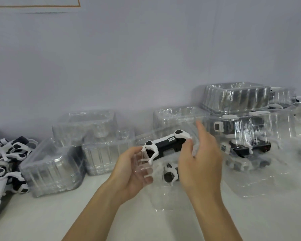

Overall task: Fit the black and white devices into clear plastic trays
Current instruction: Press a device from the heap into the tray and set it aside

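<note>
Nearest, two bare forearms reach up over the white table. The left hand, palm up with fingers curled, cups a clear tray from beneath. The right hand, back to the camera, pinches the right end of a black and white device with its thumb while the forefinger points upward; the device sits tilted in the tray's top. It bears a small white label whose print is too small to read. A second device lies lower in the same tray. Left, loose devices are heaped. Behind stand empty trays, and right, stacked filled trays against the wall.
</note>
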`<state>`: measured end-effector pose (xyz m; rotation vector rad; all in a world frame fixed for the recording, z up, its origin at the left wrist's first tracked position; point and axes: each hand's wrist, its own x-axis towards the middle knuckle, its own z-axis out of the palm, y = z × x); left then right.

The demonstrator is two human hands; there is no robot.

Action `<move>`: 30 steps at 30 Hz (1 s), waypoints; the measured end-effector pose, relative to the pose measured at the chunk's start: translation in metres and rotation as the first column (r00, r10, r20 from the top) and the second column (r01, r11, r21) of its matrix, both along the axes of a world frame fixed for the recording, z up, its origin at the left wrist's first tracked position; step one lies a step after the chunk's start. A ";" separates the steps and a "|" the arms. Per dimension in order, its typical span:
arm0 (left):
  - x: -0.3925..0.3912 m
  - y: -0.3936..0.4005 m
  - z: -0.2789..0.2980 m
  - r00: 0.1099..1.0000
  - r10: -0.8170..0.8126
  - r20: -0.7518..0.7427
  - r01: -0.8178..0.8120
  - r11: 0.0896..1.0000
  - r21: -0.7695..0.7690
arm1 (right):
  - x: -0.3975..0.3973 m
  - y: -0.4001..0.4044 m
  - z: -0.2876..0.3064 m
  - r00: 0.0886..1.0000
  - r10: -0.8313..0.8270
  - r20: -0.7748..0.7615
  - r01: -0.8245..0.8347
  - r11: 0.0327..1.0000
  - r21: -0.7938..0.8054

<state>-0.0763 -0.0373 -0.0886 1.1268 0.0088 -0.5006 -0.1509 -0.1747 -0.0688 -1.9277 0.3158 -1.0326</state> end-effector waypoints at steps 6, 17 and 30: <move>0.003 -0.007 0.004 0.999 -0.030 0.033 0.029 0.999 0.030 | -0.004 0.015 0.005 0.975 -0.071 0.210 0.077 0.997 -0.019; 0.008 -0.034 0.016 0.975 -0.155 0.156 0.110 0.958 0.264 | -0.005 0.028 0.002 0.951 -0.059 0.305 0.062 0.998 0.000; 0.015 -0.029 0.004 0.958 -0.104 0.268 -0.121 0.698 0.706 | -0.003 0.032 -0.002 0.995 -0.065 0.072 0.065 0.998 -0.002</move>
